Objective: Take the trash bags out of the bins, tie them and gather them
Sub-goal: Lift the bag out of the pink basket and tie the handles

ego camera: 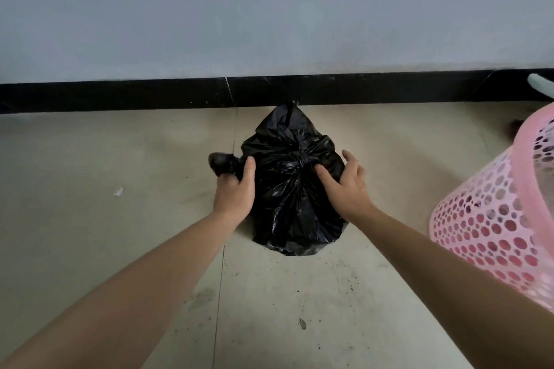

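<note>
trash bag (287, 204) knotted and held

the pink bin (494, 219) was cut off by the right edge. part of the left hand (233, 192) was hidden behind black plastic. the trash bag sat on the floor (90, 159) near the baseboard (120, 96). the left hand's fingers curled round a loose tail of the bag. the right hand (349, 186) rested on the bag's right side, fingers spread and relaxed, thumb beside the knot (301, 159).

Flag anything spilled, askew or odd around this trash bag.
Dark crumbs are scattered on the floor this side of the black trash bag, and a small white scrap lies to its left, which looks like spillage. The pink bin at the right leans instead of standing upright. The bag itself shows no tear.
</note>
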Motion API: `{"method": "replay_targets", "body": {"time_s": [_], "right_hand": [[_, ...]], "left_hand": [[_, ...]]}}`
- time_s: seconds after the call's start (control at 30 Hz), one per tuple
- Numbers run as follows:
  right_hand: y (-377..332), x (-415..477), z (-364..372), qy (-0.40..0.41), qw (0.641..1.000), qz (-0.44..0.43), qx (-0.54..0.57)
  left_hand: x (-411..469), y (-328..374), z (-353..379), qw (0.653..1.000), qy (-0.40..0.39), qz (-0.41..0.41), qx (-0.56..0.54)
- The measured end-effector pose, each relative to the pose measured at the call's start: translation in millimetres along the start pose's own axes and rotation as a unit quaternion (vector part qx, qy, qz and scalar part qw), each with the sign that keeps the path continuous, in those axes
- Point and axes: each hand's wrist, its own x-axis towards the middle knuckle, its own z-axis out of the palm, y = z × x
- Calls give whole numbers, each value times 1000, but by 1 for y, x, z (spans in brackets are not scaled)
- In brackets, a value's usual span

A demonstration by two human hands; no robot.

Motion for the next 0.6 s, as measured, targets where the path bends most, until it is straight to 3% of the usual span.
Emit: {"method": "replay_targets", "body": {"time_s": [0.1,0.2,0.3,0.47,0.6], "right_hand": [[2,-4,11,3,997,17,77],[1,-15,16,22,996,-3,92],[-3,-29,12,36,992,-23,122],[-40,-59,-12,18,992,-12,127],[-114,-88,-59,-24,995,-50,86]], "left_hand": [[-17,-2,22,999,-18,-3,-40],[-33,0,35,993,37,-14,-111],[-44,3,31,988,101,19,-115],[-79,49,-8,979,164,46,-115],[-120,101,-68,971,196,18,-137]]}}
